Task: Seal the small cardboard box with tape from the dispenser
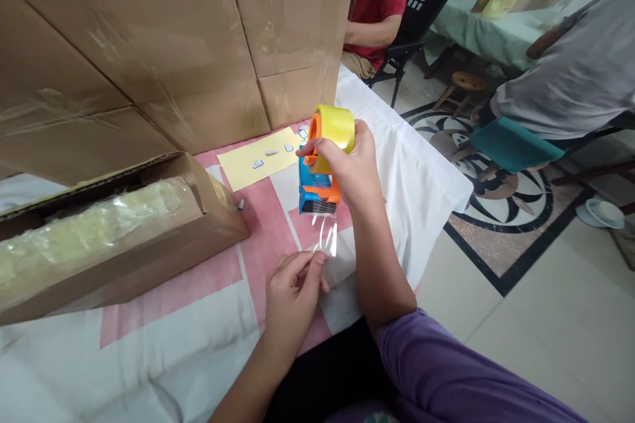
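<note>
My right hand [350, 162] is wrapped round a blue and orange tape dispenser [317, 192] that carries a yellow-looking roll of packing tape [340, 127]. From the dispenser's lower edge a strip of clear tape [327, 238] runs down to my left hand [295, 287], whose thumb and fingers pinch its end. Both hands are above the table, in front of my body. To the left lies an open cardboard box [163, 258] holding a yellowish block wrapped in clear plastic [99, 225].
Stacked cardboard cartons [188, 39] wall off the table's far side. A yellow sheet [243, 168] with small stickers lies before them on the pink and white tablecloth [183, 304]. A person in red [381, 0] sits beyond; another in grey [570, 66] is at right.
</note>
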The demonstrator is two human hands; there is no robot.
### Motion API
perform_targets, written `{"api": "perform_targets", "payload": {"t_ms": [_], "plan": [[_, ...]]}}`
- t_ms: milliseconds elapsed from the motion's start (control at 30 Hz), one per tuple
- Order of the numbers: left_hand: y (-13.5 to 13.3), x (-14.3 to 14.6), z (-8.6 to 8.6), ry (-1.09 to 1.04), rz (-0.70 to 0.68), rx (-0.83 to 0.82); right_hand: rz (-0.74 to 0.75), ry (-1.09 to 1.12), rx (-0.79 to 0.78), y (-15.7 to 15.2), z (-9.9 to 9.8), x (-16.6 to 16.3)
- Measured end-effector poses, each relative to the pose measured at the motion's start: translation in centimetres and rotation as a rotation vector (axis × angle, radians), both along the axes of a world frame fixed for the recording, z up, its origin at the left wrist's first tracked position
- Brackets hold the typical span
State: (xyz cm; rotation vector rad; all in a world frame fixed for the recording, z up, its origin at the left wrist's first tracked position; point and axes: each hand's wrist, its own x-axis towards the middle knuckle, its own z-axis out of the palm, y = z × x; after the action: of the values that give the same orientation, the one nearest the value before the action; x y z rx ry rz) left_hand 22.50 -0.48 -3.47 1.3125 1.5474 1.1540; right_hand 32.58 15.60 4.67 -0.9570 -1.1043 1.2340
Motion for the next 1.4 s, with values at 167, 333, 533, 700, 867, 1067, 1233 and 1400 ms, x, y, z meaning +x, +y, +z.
{"api": "perform_targets", "payload": {"t_ms": [167, 333, 533, 700, 867, 1067, 1233, 1400], "plan": [[0.1, -1.3, 1.1, 0.009, -0.023, -0.028, 0.046, 0.011, 0.006, -0.1, 0.1, -0.2], [-0.3, -1.7, 2.5, -0.11, -0.047, -0.084, 0.06, 0.03, 0.011, 0.0, -0.1, -0.5], [-1.3, -0.8, 3.2, 0.002, -0.008, 0.032, 0.157, 0.134, 0.005, 0.1, -0.2, -0.7], [-1.6, -0.6, 3.8, 0.115, 0.009, 0.084, 0.202, 0.124, -0.032, 0.2, -0.6, -1.1], [-1.4, -1.1, 4.2, 0.133, -0.005, 0.045, 0.128, 0.043, -0.068, 0.7, -1.8, -2.2], [-0.2, -1.5, 2.8, -0.061, -0.021, -0.122, 0.191, -0.009, -0.125, 1.9, -3.5, -2.6], [0.8, -2.6, 2.2, -0.142, -0.016, -0.221, 0.233, -0.137, -0.195, 3.0, -5.7, -2.5], [0.9, -2.9, 2.1, -0.114, -0.017, -0.192, 0.215, -0.149, -0.211, 3.4, -6.7, -2.8]]}}
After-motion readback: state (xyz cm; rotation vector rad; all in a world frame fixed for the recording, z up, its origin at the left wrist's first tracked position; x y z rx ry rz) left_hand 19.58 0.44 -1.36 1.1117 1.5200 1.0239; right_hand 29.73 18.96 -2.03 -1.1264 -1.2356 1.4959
